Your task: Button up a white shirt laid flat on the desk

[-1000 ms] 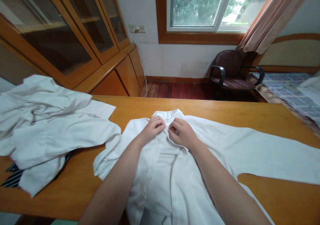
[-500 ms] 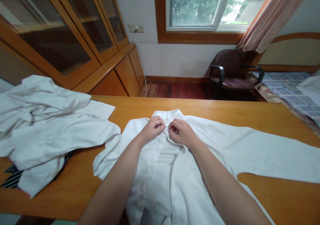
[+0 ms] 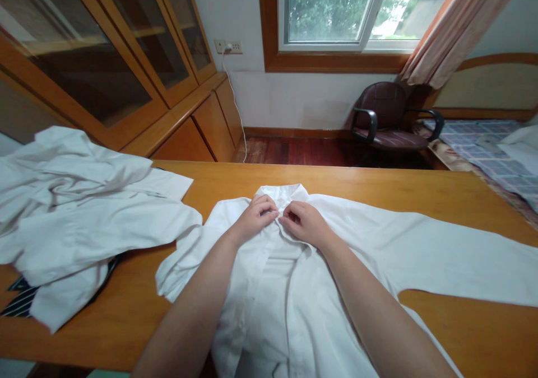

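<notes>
A white long-sleeved shirt [image 3: 269,288] lies front up on the wooden table [image 3: 336,179], its collar [image 3: 294,190] toward the far edge. Below the collar the two front edges come together, while lower down the front hangs apart. My left hand [image 3: 259,215] pinches the front edge just under the collar. Close beside it, my right hand [image 3: 302,221] pinches the opposite edge, thumb and forefinger almost touching the left fingertips. Any button between the fingers is too small and hidden to make out. One sleeve [image 3: 454,255] stretches out to the right; the left sleeve [image 3: 180,269] is bunched.
A heap of white clothes [image 3: 92,210] covers the table's left side, with a dark striped cloth [image 3: 21,302] poking out beneath. Beyond the table stand a glass-doored cabinet [image 3: 168,109], a brown armchair [image 3: 382,115] and a bed [image 3: 496,143].
My right fingertips have shifted slightly left, nearer to the left ones at the shirt's front edge. The left hand and the clothes stay nearly the same.
</notes>
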Tool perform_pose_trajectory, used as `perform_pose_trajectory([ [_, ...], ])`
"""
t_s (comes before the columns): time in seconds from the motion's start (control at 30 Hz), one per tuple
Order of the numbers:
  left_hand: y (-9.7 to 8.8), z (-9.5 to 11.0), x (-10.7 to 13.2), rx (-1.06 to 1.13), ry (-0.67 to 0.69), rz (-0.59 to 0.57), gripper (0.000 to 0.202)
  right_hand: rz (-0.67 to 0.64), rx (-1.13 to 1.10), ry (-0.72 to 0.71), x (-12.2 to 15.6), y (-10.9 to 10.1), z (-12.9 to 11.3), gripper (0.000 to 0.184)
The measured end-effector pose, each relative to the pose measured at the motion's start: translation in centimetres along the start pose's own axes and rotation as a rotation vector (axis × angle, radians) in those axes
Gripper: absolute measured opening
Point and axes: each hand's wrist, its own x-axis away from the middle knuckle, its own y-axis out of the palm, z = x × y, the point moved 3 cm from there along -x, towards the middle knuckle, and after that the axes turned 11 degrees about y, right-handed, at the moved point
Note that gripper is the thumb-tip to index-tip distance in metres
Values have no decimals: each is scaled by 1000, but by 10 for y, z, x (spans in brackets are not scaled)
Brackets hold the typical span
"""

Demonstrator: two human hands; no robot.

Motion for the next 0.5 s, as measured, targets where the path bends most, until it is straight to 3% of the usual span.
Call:
perform_pose_trajectory([
  [0.5,0,0,0,5,9,-17,22,-28,-31,60,0,2,4,13],
])
